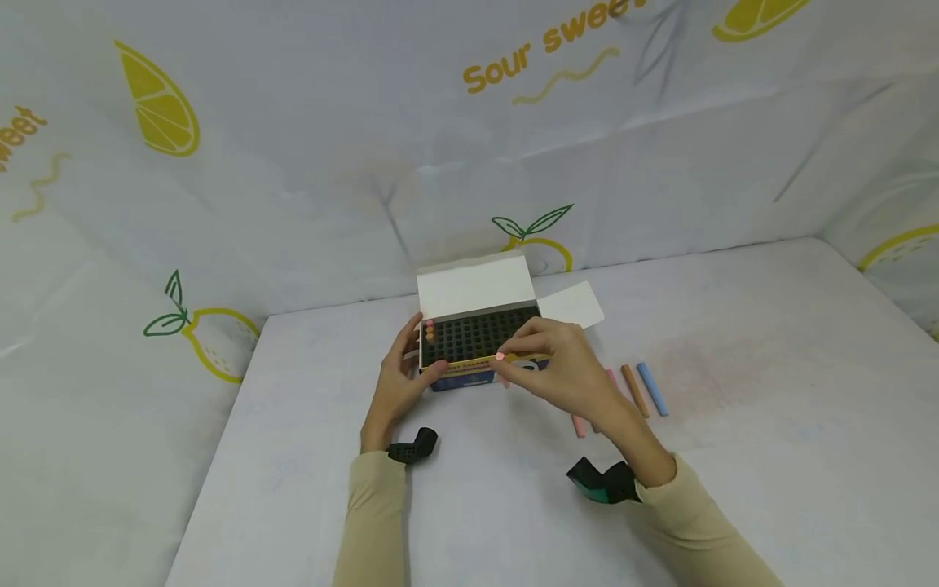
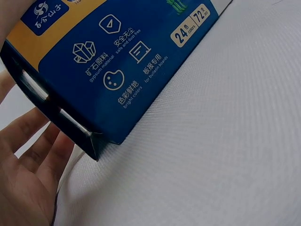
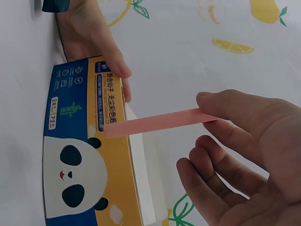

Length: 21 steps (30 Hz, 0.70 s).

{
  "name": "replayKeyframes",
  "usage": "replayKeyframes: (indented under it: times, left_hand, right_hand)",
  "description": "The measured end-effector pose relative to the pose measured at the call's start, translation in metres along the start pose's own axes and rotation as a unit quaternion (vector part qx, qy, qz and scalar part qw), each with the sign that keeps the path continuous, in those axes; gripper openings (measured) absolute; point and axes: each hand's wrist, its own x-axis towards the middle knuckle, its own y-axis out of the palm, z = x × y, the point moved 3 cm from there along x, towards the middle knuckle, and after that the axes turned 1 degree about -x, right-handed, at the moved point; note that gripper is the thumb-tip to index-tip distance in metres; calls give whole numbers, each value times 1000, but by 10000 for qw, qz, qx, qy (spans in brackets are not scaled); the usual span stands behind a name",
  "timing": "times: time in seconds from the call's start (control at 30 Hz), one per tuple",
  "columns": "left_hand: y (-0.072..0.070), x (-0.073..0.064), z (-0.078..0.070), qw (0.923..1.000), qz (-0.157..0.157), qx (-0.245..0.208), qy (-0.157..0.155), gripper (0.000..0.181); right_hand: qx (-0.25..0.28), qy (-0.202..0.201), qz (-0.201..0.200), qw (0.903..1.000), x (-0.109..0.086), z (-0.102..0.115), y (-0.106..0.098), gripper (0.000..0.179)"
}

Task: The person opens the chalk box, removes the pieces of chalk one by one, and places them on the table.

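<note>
A blue and yellow chalk box [image 1: 464, 381] with a panda print stands on the table, its white lid [image 1: 477, 287] raised at the back. Inside is a black grid of holes, with a few pink and orange chalk ends [image 1: 429, 329] showing in the left corner. My left hand [image 1: 398, 390] holds the box's left end, thumb on the front top edge and fingers around the side. Between thumb and index finger, my right hand [image 1: 561, 363] pinches a pink chalk stick [image 3: 155, 123] by one end, in front of the box's front edge.
Several chalk sticks lie right of the box, partly behind the right forearm: a blue chalk [image 1: 653, 390], a brown chalk [image 1: 635, 391] and a pink chalk [image 1: 578, 425] among them. A white side flap [image 1: 572, 306] sticks out rightward. A lemon-print cloth hangs behind the table.
</note>
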Motion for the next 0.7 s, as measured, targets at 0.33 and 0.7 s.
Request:
replayKeyframes:
  times: [0.33,0.7]
  left_hand:
    - [-1,-8,-19,10000,8,-15,-74,84]
    - [-1,-6,-17,10000,33,-10,-82,84]
  right_hand:
    - [-70,51,334,9994,-1,-5,-14,11]
    - [123,371,612,9974,-3,-16,-26,6]
